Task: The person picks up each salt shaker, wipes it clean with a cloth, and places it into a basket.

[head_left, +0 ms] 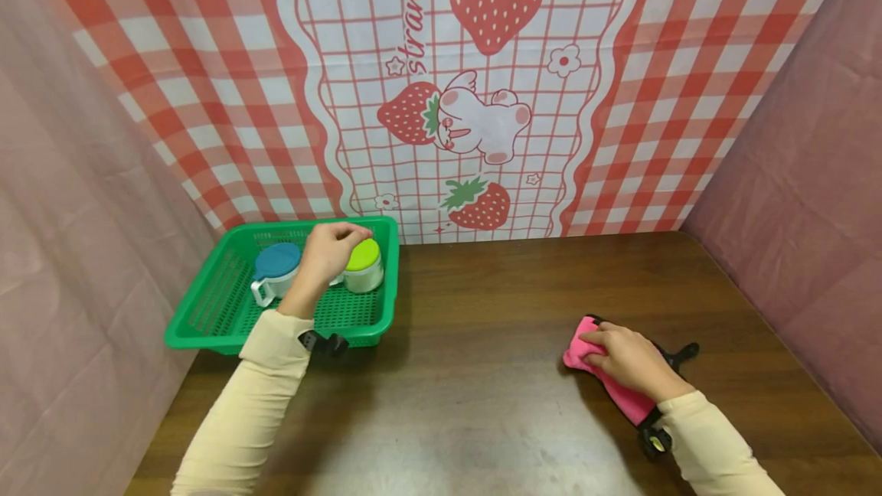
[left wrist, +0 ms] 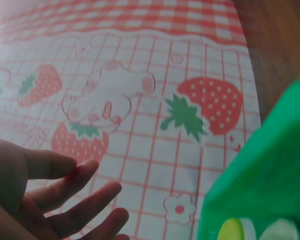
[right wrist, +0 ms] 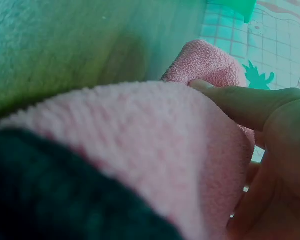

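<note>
My left hand (head_left: 328, 251) hovers over the green basket (head_left: 181, 334), beside a jar with a yellow-green lid (head_left: 364, 254). In the left wrist view its fingers (left wrist: 85, 212) are loosely bent with nothing between them, and thumb and forefinger come close together. Left of that hand in the basket stands a jar with a blue lid (head_left: 278, 259) and a white handle (head_left: 261, 293). On the right side of the table, my right hand (head_left: 628, 358) grips a pink towelling cloth (head_left: 583, 347) with dark edging, the thumb pressing into a fold in the right wrist view.
The brown wooden table (head_left: 468, 358) runs between basket and cloth. A checked strawberry-print sheet (head_left: 475, 125) hangs behind, and pinkish curtains (head_left: 792, 144) close off both sides. A black strap end (head_left: 684, 355) sticks out beyond the right hand.
</note>
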Motion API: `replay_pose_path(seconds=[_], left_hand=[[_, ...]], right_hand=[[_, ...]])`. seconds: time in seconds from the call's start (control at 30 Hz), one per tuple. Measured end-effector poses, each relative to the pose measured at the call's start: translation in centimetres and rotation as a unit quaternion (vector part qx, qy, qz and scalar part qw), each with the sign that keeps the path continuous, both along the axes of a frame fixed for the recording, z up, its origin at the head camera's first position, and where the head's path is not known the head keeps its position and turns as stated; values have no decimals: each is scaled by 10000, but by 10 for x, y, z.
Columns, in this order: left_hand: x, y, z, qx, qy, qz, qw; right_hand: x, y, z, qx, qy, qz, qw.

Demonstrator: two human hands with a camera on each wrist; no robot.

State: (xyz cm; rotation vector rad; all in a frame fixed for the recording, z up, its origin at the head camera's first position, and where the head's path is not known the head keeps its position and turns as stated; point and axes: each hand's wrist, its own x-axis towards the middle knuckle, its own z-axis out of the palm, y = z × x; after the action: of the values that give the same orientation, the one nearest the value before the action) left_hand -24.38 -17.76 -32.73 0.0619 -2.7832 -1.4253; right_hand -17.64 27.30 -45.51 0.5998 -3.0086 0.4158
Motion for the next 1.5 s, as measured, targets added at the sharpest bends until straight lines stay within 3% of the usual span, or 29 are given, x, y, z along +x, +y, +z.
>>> replay_pose_path(seconds=[0.17,0.47,0.77,1.0,1.27,1.5], left_hand=[[9,12,-4,128,212,-131,9996],[26,35,-19,371,201,-266,9988],[46,63,-34,369,443,-885,9944],[51,82,-51,350,753,-1412,9865],[58,103,-69,396,872,-1560,9831],[62,122,-88,27,1204,-1352,9835]], right_hand=[[0,-2,-3,63,56,-14,10000],[2,-1,-8,127,5,-145,9998],[-3,5,-9,231,-117,-199,9995],[-11,11,-12,637,-5,181,9978],[-17,17,-7,850,-147,394,9955],[-20,9,3,86,-363,45,9993]])
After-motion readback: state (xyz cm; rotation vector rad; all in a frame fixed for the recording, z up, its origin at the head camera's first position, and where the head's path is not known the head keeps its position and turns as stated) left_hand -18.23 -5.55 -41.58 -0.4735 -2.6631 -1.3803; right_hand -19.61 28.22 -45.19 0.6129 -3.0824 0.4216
